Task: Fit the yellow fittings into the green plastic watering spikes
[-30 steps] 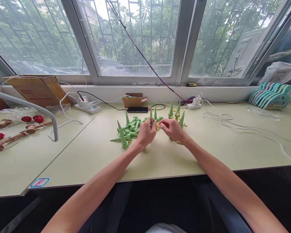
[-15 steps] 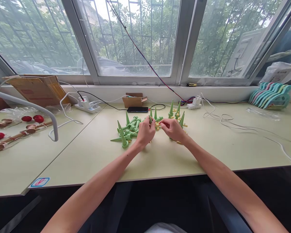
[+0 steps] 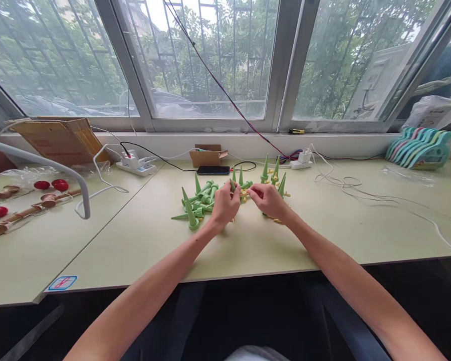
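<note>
My left hand (image 3: pixel 225 204) is closed around a green watering spike (image 3: pixel 232 185), its pointed tip showing above the thumb. Just to the right, my right hand (image 3: pixel 268 199) pinches a small yellow valve (image 3: pixel 247 192) against the near end of that spike; the fingers partly hide the contact. A heap of loose green spikes (image 3: pixel 206 200) lies left of and behind my left hand, one of them standing upright (image 3: pixel 192 220) at the front. Beyond my right hand stand several spikes (image 3: pixel 265 173) with yellow valves on them.
Behind the heap lie a black phone (image 3: pixel 213 170) and a small open cardboard box (image 3: pixel 206 156). Power strips (image 3: pixel 137 165) and white cables (image 3: pixel 346 183) run along the back. Teal hangers (image 3: pixel 419 149) stand far right. A grey metal tube (image 3: pixel 60 165) curves in at left.
Almost nothing differs. Both hands keep their place and grip, with only a slight shift of the right fingertips.
</note>
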{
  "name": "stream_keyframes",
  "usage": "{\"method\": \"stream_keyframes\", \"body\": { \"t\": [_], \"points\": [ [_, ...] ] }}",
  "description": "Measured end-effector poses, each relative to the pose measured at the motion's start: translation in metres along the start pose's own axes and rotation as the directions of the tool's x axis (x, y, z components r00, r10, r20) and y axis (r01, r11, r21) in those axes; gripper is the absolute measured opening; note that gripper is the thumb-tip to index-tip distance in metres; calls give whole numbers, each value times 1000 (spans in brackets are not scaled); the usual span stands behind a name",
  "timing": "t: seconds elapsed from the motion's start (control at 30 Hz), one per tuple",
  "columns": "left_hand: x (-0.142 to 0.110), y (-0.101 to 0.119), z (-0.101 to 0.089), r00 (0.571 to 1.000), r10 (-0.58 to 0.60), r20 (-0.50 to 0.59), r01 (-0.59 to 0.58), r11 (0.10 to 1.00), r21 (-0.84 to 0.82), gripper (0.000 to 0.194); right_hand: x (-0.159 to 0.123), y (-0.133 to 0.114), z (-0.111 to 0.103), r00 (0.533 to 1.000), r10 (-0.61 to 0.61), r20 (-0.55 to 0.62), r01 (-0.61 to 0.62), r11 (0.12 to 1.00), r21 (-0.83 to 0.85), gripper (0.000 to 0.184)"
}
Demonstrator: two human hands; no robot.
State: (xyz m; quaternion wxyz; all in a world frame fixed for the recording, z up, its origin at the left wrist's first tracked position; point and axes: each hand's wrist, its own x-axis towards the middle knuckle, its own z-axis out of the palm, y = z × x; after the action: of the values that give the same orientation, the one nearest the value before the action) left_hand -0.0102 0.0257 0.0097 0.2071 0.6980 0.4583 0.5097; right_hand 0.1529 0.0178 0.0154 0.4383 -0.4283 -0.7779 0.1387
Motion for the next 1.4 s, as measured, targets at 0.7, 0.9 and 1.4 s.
{"method": "stream_keyframes", "body": {
  "t": [0.7, 0.9, 1.4],
  "points": [
    [-2, 6, 1, 999, 32, 22, -30, 999, -45, 20, 0, 3, 1, 999, 37, -17, -36, 996, 85, 31],
    [-1, 2, 1, 999, 33, -7, -33, 999, -41, 20, -1, 2, 0, 1000, 10, 10, -11, 993, 118, 22],
    [-3, 9, -1, 997, 41, 67, -39, 999, -28, 20, 0, 7, 3, 1000, 16, 1, -16, 1000, 13, 38]
  ]
}}
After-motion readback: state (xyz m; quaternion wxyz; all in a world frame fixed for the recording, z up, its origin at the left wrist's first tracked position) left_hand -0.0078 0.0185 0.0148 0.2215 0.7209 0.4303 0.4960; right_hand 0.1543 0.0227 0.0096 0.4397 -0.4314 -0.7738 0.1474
